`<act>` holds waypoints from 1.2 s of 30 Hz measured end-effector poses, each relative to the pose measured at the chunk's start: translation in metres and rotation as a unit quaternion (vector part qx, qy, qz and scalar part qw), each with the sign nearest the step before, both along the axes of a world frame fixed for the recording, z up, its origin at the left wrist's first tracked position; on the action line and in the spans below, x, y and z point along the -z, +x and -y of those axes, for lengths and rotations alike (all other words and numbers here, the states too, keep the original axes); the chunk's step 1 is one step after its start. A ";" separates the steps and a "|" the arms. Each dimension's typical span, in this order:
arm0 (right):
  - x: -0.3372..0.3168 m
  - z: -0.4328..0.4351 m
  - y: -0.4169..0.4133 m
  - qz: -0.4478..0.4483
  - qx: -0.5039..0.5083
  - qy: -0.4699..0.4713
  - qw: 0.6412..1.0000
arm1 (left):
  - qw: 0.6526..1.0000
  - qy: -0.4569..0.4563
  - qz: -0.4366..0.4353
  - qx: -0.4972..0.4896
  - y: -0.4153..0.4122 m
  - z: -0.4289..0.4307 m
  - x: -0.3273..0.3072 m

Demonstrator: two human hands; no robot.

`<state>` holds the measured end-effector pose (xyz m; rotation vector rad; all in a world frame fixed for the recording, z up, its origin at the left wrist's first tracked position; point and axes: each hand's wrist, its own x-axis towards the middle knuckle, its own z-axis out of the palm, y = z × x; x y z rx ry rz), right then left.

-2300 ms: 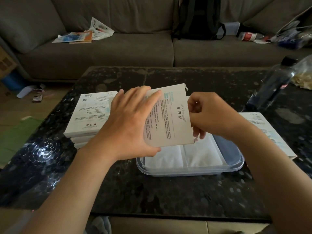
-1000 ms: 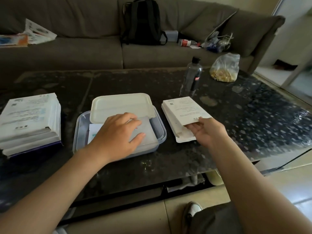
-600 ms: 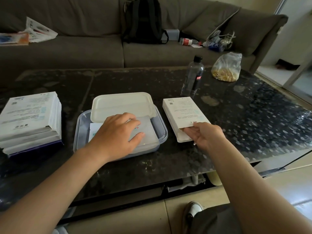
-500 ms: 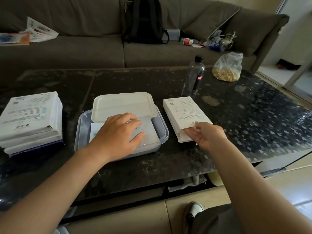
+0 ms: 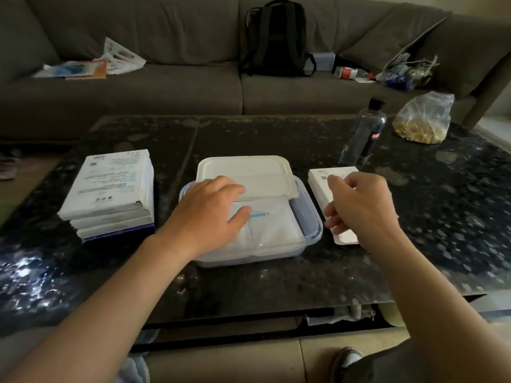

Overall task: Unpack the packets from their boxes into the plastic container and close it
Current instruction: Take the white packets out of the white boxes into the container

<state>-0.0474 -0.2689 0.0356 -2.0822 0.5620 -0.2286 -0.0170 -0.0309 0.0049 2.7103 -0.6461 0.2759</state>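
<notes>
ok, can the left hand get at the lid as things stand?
Probably yes. The left hand rests on the packets in the container, its fingers at the near edge of the lid, which lies bare across the container's far end.

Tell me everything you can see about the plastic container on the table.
The plastic container is a shallow, clear, bluish tub with rounded corners, sitting flat on the dark speckled table. It is open: its white lid lies loosely over the far half. White packets fill it, and the left hand rests on them.
</notes>
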 end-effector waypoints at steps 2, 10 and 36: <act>-0.003 -0.023 0.006 0.020 -0.031 -0.033 0.999 | 1.000 -0.001 0.004 -0.029 0.001 -0.016 -0.005; 0.002 -0.102 0.029 0.066 -0.140 -0.089 0.984 | 0.978 0.007 0.007 -0.209 0.012 -0.091 -0.018; 0.033 -0.158 0.051 0.069 -0.231 -0.146 0.959 | 0.896 -0.064 -0.171 -0.404 0.035 -0.144 -0.016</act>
